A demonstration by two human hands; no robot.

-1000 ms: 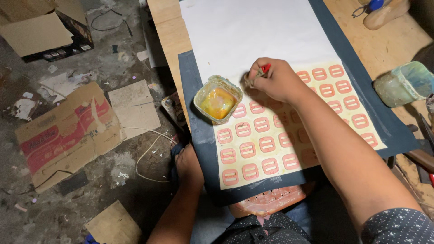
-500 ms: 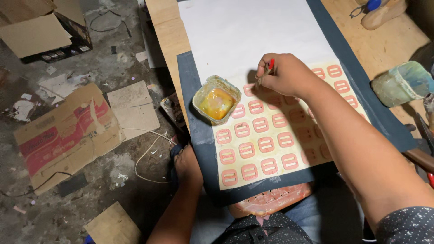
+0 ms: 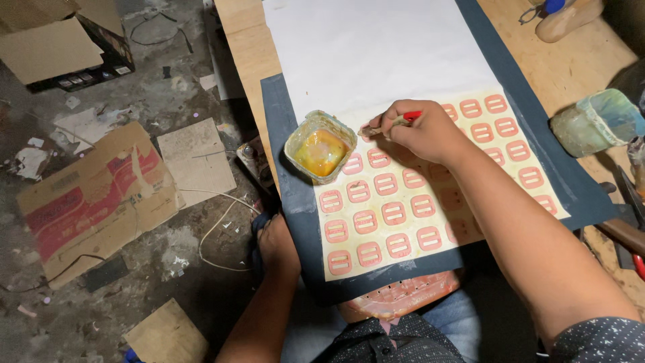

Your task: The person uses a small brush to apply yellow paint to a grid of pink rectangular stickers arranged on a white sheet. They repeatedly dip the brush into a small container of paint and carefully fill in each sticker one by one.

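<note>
The right hand [image 3: 426, 131] pinches a small brush [image 3: 390, 124] beside the glue tub [image 3: 320, 146]; the left hand [image 3: 275, 245] grips the board edge [image 3: 289, 202]. A careless elbow could smear the wet pink pieces [image 3: 396, 212].

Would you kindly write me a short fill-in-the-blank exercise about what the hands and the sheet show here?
1. The right hand holds a small ____ with a red handle.
2. The cup of yellow glue stands to the ____ of that hand in the picture.
3. The pink pieces lie in rows on a ____ sheet.
Missing words: brush; left; white
</note>
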